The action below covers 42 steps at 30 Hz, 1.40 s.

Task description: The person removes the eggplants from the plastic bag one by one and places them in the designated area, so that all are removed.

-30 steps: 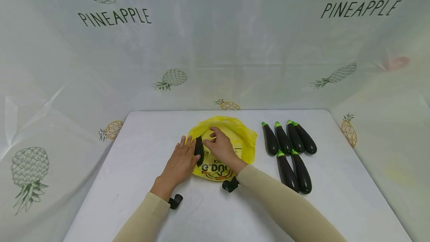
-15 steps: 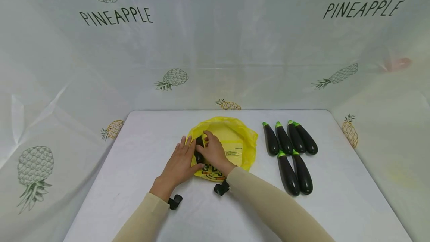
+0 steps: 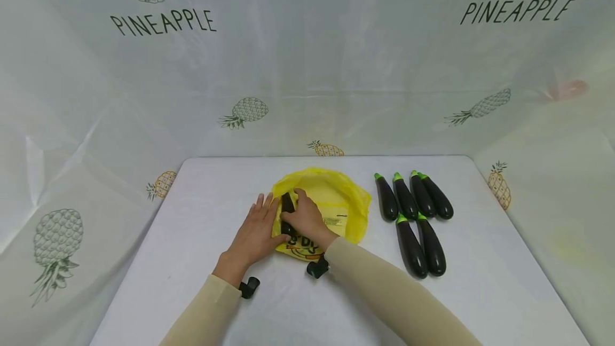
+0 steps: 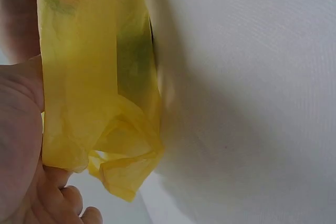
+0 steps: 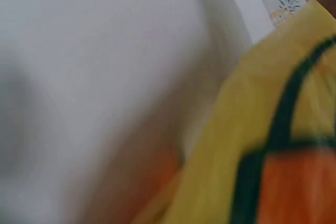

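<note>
A yellow plastic bag (image 3: 343, 196) lies with its mouth spread wide in the middle of the table. Inside its left part is a dark eggplant (image 3: 288, 204). My right hand (image 3: 309, 219) reaches into the bag and grips the eggplant between thumb and fingers. My left hand (image 3: 255, 232) rests against the bag's left side, fingers straight, thumb across near the eggplant's lower end. In the left wrist view, the bag wall (image 4: 79, 77) stands against the left palm (image 4: 18, 129). The right wrist view is blurred, with the printed bag (image 5: 252, 98) close up; the eggplant is hidden there.
To the bag's right lie several eggplants with green stems: a back row (image 3: 405, 199) and two in front, one being a slanted eggplant (image 3: 410, 249). They rest on a white table (image 3: 216, 180). A pineapple-print sheet (image 3: 307, 57) hangs behind and at both sides.
My right hand has moved left and closed on the eggplant, which now tilts slightly and sits a little farther right. My left hand stays at the bag's left side.
</note>
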{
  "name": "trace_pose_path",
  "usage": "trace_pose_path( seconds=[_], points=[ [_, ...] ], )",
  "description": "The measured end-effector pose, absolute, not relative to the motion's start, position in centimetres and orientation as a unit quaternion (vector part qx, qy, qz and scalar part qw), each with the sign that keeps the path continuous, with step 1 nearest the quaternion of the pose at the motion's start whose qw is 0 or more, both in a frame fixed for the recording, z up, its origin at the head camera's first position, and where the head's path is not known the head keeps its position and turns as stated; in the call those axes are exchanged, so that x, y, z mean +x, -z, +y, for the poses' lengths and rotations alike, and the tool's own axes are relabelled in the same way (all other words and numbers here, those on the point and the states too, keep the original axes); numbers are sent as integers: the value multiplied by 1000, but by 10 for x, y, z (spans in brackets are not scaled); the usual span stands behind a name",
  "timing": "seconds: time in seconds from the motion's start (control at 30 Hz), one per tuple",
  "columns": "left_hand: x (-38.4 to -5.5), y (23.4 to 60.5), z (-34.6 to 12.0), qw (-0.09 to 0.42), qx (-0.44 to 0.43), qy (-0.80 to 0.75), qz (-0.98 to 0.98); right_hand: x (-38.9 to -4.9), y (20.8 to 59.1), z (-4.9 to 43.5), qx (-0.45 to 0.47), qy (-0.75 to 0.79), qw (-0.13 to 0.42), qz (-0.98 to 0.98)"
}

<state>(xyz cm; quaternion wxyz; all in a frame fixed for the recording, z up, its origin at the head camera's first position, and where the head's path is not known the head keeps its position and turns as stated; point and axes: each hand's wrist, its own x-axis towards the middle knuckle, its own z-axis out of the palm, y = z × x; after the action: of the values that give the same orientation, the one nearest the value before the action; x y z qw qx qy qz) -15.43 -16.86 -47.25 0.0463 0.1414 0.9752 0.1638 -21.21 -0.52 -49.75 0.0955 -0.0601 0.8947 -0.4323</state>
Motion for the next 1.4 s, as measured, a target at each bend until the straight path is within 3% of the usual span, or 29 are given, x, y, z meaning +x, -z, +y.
trace_pose_path(
  seconds=[0.47, 0.97, 1.4],
  points=[
    [-153, 471, -170, 50, 130, -162, 977, -204, 487, 53, -5, 480, 147, 865],
    [-151, 469, -168, 53, 128, -164, 977, -197, 480, 67, -12, 506, 70, 860],
    [-148, 467, -168, 45, 127, -150, 979, -195, 478, 76, -24, 496, 64, 866]
  ],
)
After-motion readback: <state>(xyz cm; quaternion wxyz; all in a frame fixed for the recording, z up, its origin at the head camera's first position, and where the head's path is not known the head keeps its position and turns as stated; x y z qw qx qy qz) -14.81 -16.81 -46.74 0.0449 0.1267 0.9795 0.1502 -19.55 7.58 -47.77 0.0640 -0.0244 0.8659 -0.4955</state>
